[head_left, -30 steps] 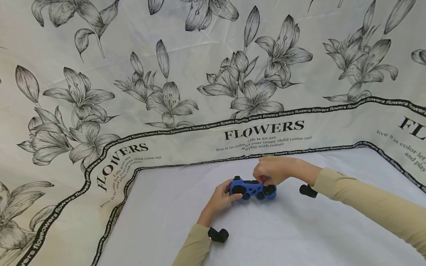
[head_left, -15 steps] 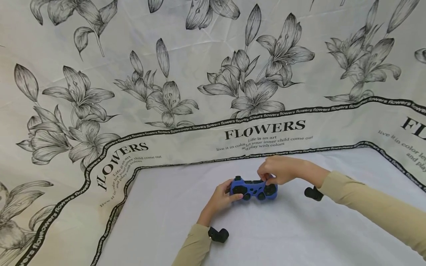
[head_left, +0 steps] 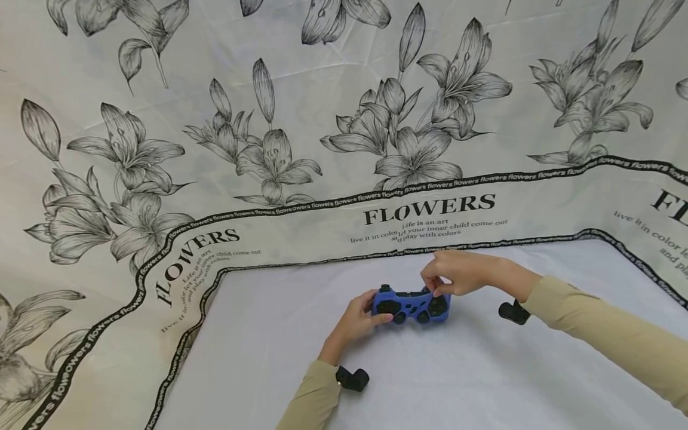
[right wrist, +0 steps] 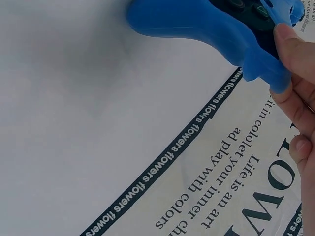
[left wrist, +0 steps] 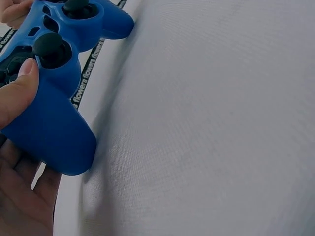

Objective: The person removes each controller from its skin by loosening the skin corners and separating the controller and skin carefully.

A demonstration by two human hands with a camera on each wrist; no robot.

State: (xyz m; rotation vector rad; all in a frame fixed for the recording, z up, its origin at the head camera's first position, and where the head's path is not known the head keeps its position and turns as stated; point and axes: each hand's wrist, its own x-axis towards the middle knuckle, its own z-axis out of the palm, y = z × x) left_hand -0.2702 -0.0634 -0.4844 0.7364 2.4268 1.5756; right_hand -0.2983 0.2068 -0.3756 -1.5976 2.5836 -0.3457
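Observation:
A game controller [head_left: 412, 301] in a soft blue cover [right wrist: 177, 19] is held just over the white surface, its thumbsticks toward me. My left hand [head_left: 357, 318] grips its left side, with the thumb [left wrist: 22, 93] on the front and the fingers behind. At the upper right corner, my right hand [head_left: 461, 273] pinches the cover's edge between thumb and fingers. There the cover stands stretched away from the black controller body [right wrist: 263, 29], as the right wrist view shows. Part of the right-hand buttons is bare beside the thumb. The controller's back is hidden.
A white cloth surface [head_left: 322, 352] lies under the hands. Behind it rises a flower-printed fabric [head_left: 295, 71] with a black lettered border [head_left: 333, 203]. Black wrist cameras [head_left: 353, 379] are on both forearms.
My right hand has shifted a little to the right, drawing the pinched edge of the cover outward. The left hand keeps its grip almost unmoved.

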